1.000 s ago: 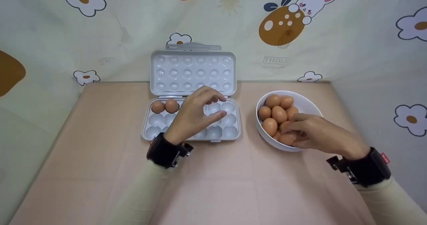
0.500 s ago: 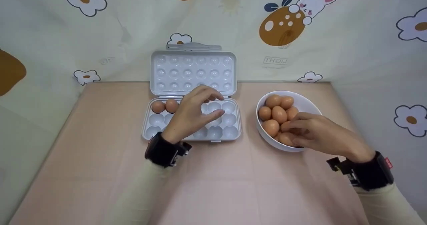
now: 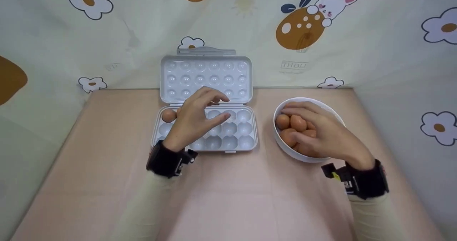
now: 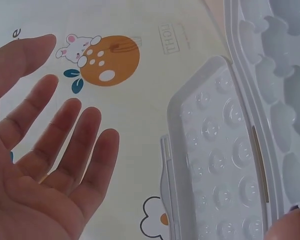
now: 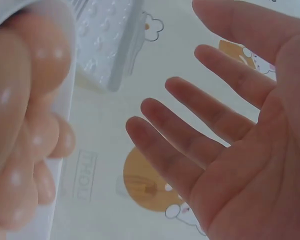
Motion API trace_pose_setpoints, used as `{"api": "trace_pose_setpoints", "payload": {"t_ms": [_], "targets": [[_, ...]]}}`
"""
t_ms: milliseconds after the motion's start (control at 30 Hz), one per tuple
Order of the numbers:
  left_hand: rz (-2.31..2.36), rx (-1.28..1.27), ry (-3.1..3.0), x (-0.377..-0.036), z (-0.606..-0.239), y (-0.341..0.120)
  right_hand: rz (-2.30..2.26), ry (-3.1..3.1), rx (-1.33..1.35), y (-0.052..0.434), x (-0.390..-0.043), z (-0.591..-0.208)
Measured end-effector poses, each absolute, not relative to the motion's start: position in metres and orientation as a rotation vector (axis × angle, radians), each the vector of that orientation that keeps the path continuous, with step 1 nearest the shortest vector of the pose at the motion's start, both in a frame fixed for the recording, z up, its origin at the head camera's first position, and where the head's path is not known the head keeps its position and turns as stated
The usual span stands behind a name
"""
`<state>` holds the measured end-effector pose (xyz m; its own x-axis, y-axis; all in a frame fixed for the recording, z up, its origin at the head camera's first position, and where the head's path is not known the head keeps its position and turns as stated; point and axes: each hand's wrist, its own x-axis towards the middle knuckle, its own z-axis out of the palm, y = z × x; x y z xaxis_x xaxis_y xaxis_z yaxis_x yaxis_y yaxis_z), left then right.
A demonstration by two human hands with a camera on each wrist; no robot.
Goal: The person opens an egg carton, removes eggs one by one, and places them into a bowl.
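A grey plastic egg box lies open, its lid [image 3: 207, 69] standing up behind the base [image 3: 245, 128]. One brown egg [image 3: 169, 115] sits in the back-left cup; a second beside it is mostly covered by my left hand [image 3: 198, 119]. That hand hovers over the base with thumb and fingers apart, holding nothing. To the right, a white bowl [image 3: 324, 107] contains several brown eggs [image 3: 298, 123]. My right hand [image 3: 330, 132] is spread over the bowl and hides part of the eggs. In the right wrist view, its palm [image 5: 260, 185] and straight fingers hold nothing.
A pink cloth covers the table [image 3: 228, 198]. Behind it and at the sides hangs a pale patterned curtain [image 3: 142, 26], close behind the raised lid. Black wrist straps with small cameras [image 3: 367, 178] are on both wrists.
My right hand has come up from among the eggs, shifted left and spread its fingers over the bowl. The left hand has drifted left, covering most of the second egg in the box.
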<state>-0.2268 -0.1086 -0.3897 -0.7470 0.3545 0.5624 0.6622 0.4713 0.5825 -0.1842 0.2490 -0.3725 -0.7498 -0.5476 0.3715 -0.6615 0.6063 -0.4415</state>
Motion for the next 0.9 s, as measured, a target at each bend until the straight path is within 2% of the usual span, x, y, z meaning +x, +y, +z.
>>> {"api": "trace_pose_setpoints", "payload": {"t_ms": [367,667,900], "targets": [[-1.076,-0.782,-2.496,-0.232,-0.387,-0.133,0.869,-2.661,0.856,0.203,-0.187,-0.371],[-1.006,-0.580,-2.701,-0.244,-0.397,-0.159,0.911,-2.631,0.950,0.179,-0.195,-0.374],[-0.929,-0.495,-2.849,-0.256,-0.410,-0.177,1.017,-2.657,0.907,0.167,-0.202,-0.389]]}}
